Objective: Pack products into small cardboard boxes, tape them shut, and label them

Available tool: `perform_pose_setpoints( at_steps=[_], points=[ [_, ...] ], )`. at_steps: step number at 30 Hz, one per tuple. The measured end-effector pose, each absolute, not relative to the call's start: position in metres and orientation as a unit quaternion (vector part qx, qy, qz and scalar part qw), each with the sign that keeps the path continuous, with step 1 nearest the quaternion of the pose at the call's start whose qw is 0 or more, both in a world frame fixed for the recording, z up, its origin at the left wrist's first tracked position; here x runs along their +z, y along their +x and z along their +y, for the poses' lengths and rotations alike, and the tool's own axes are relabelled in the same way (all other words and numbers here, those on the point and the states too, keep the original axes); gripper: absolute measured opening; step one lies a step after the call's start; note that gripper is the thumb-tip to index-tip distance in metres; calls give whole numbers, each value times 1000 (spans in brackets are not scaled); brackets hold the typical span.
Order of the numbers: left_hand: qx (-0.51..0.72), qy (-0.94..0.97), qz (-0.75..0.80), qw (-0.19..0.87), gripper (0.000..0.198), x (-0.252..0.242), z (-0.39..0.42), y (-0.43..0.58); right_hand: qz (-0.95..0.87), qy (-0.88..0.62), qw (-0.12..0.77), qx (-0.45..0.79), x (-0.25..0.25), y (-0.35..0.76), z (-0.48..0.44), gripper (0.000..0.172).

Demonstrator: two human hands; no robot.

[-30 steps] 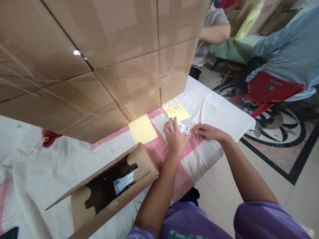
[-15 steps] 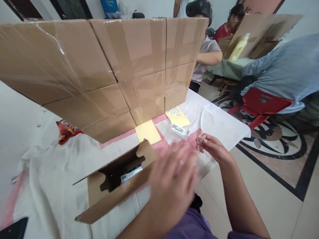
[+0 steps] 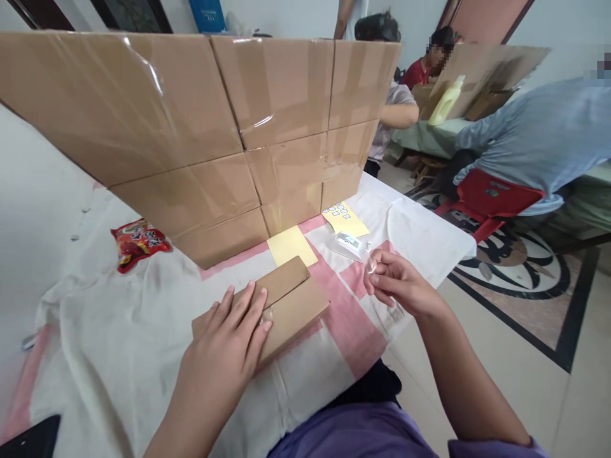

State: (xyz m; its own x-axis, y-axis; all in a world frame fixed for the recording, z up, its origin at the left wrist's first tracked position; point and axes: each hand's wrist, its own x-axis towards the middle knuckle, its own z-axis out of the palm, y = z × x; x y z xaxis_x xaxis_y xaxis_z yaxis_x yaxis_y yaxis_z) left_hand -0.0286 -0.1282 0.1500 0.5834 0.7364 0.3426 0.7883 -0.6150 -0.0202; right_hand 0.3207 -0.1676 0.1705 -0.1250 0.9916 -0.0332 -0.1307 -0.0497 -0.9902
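My left hand (image 3: pixel 229 340) lies flat, fingers stretched out, on the closed lid of a small cardboard box (image 3: pixel 293 305) on the cloth-covered table (image 3: pixel 119 343). My right hand (image 3: pixel 394 280) is raised just right of the box, fingers pinched on a small clear piece, apparently tape (image 3: pixel 372 264). A white tape dispenser (image 3: pixel 351 245) rests on the cloth behind that hand. Two yellow sheets lie beyond: a blank one (image 3: pixel 291 245) and one with small blue labels (image 3: pixel 344 219).
A wall of taped cardboard cartons (image 3: pixel 229 127) stands across the back of the table. A red snack packet (image 3: pixel 138 242) lies at the left. Other people sit at a green table (image 3: pixel 429 137) to the right, beside a red plastic chair (image 3: pixel 491 197).
The small box's flaps, open before, are now closed. My left hand left the tape dispenser and came down on the lid. My right hand lifted with the clear piece.
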Motion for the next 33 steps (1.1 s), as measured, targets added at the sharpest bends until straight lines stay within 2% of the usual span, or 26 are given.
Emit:
perform_pose_setpoints(
  at_steps=[3,5,8,11,14,17,21,24,26,30,33],
  points=[
    [-128,-895,-421,78,76,151,-130,-30,-500,-427,458,599,180,304,-168,23],
    [-113,-895,-426,65,80,156,-135,-29,-505,-418,440,613,189,290,-168,20],
    [-99,-882,-455,71,73,164,-146,-19,-503,-415,417,633,204,260,-168,17],
    [-95,-865,-485,90,57,169,-153,-8,-497,-427,382,652,215,226,-167,17],
    [-98,-865,-488,65,47,172,-147,-10,-490,-452,337,665,214,198,-162,17],
    [-85,-875,-477,-21,49,171,-129,-22,-469,-478,300,680,205,181,-152,19],
    [-84,-872,-470,-110,65,166,-112,-30,-449,-505,250,693,198,175,-139,19],
    [-139,-877,-451,-88,68,163,-111,-28,-448,-519,211,697,201,178,-130,18],
    [-160,-886,-428,-72,62,163,-112,-27,-452,-525,189,696,204,179,-124,16],
    [-152,-898,-411,-41,47,163,-113,-27,-451,-542,147,693,210,177,-112,13],
    [-137,-898,-417,-5,44,162,-114,-27,-460,-581,92,665,213,176,-106,7]
  ],
)
